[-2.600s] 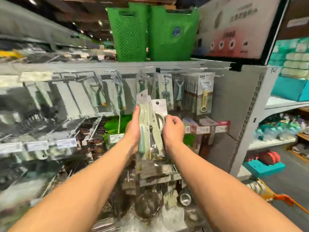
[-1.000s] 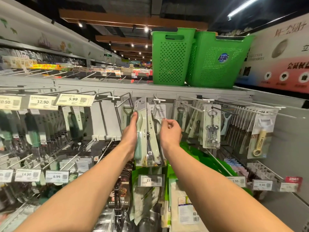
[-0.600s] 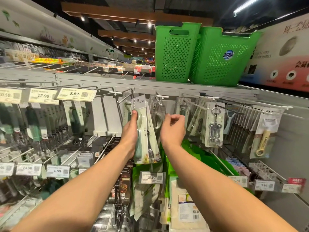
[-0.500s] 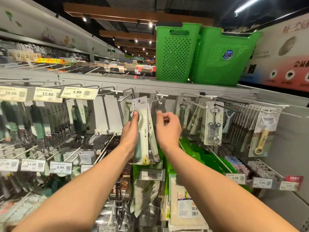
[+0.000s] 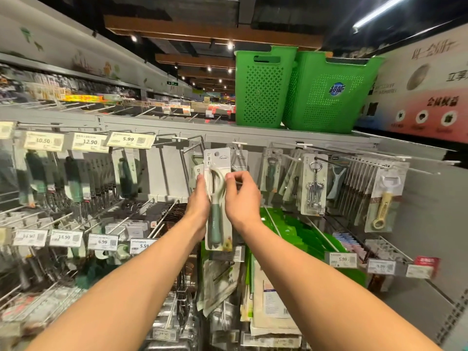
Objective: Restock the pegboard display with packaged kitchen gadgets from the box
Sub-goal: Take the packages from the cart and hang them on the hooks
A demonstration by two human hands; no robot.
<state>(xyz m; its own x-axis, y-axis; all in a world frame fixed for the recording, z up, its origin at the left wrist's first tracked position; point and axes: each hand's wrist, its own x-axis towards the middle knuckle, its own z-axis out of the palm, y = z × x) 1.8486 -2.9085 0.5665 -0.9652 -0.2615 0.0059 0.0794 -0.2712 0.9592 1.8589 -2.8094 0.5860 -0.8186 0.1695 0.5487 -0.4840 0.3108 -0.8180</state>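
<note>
At frame centre, before the pegboard [image 5: 162,171]: your left hand [image 5: 200,206] grips the packaged peelers [image 5: 218,224]. Your right hand [image 5: 241,196], back from the upper hook [image 5: 238,143], now pinches the front pack [image 5: 217,159], likely the next to hang.

The left hand [image 5: 199,201], right hand [image 5: 243,198] and both forearms [image 5: 141,274] are bare.

"What sort of place is this?"

"A shop, a big self-service store. Price tags [image 5: 130,139] reading 5.99, 12.90 and 10.50 sit on the ends of metal peg hooks [image 5: 163,219], with carded kitchen tools [image 5: 314,186] hung in rows."

"And further off?"

"Two green plastic baskets [image 5: 263,87] stand on the top shelf [image 5: 177,125]. More stocked shelving [image 5: 83,100] runs away under ceiling spotlights [image 5: 230,45], and a printed advertising board [image 5: 425,97] covers the right wall."
</note>
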